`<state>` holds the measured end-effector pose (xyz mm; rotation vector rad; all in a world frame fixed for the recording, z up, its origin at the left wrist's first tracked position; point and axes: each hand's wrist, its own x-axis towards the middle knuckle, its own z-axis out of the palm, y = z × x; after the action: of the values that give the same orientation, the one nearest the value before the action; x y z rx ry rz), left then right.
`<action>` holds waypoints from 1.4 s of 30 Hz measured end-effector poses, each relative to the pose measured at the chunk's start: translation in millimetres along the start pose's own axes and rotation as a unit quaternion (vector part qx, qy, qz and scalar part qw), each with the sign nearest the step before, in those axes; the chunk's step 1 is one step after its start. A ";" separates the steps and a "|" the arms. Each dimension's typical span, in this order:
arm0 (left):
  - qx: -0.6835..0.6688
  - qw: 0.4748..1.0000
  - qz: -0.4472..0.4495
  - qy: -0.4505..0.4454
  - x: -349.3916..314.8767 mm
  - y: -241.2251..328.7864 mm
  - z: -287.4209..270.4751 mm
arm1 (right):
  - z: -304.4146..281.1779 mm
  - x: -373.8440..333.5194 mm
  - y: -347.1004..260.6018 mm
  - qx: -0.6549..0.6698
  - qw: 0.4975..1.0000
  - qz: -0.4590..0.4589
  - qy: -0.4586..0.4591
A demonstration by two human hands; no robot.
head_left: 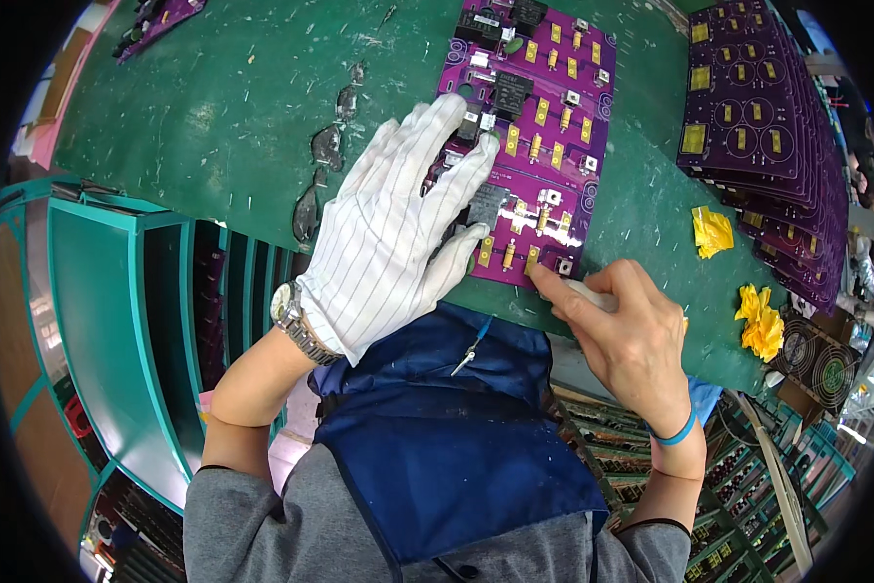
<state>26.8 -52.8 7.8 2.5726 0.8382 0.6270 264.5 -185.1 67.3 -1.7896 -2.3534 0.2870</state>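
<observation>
A long purple circuit board (551,126) lies on the green bench, carrying black block parts, gold pads, resistors and small white connectors. Across its left side rests my left hand (388,228), in a white striped glove, fingers spread and hiding some of the parts beneath. At the board's near right corner is my bare right hand (631,335), its fingers closed. A small whitish thing (597,294) shows between thumb and fingers, mostly hidden, so its kind cannot be made out. The index fingertip touches the board beside a white connector (563,265).
On the right stands a tall stack of purple boards (748,170). Two crumpled yellow pieces (713,232) lie near it, by a small fan (814,360). Dark worn patches (326,148) mark the green bench (223,107). Teal shelving (106,321) is at lower left, board racks (641,457) at lower right.
</observation>
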 end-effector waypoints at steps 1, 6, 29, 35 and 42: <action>-0.001 1.000 -0.001 -0.002 0.0 -0.1 0.2 | 0.6 1.7 -0.6 -0.003 1.000 -0.002 -0.002; -0.014 1.000 0.012 -0.008 4.2 -6.3 3.1 | 4.3 2.2 -4.2 0.002 1.000 0.005 -0.006; -0.018 0.998 0.049 -0.035 11.8 -18.2 -7.0 | 10.5 41.9 -28.3 0.020 0.999 -0.027 0.000; -0.015 0.997 0.055 -0.048 15.7 -18.1 -5.6 | 2.0 37.0 -13.6 0.087 0.988 0.040 0.117; -0.012 0.997 0.056 -0.045 13.8 -18.4 -8.0 | 8.8 33.0 -19.4 0.128 0.989 0.021 0.065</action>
<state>24.2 -28.7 10.1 2.6182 0.6569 0.5464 235.5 -158.7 64.4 -1.6842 -2.0846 0.4418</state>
